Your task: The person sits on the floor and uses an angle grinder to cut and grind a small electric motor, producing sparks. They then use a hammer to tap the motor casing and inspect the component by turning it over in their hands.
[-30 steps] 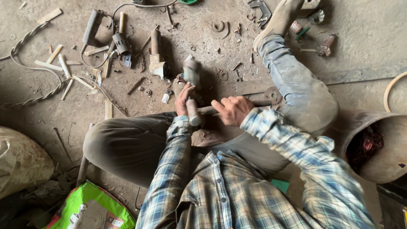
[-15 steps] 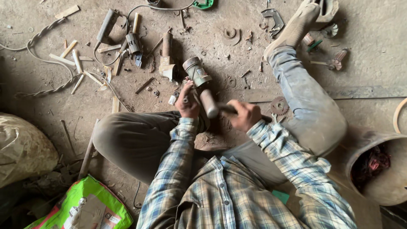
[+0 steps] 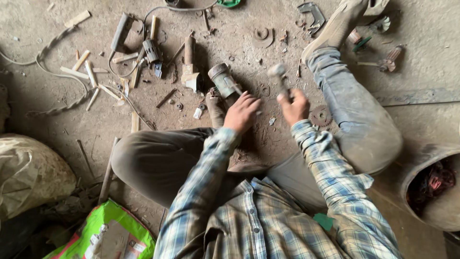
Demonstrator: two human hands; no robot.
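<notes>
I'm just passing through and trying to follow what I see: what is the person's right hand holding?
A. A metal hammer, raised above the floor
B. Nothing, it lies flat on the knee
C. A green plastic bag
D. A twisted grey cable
A: the right hand grips the handle of a metal hammer lifted off the dusty floor, while the left hand rests on the grey cylindrical metal part beside it.

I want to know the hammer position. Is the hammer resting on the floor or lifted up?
Lifted. The right hand grips the hammer by its handle, its head raised and blurred above the floor, beside the cylindrical metal part under the left hand.
</notes>
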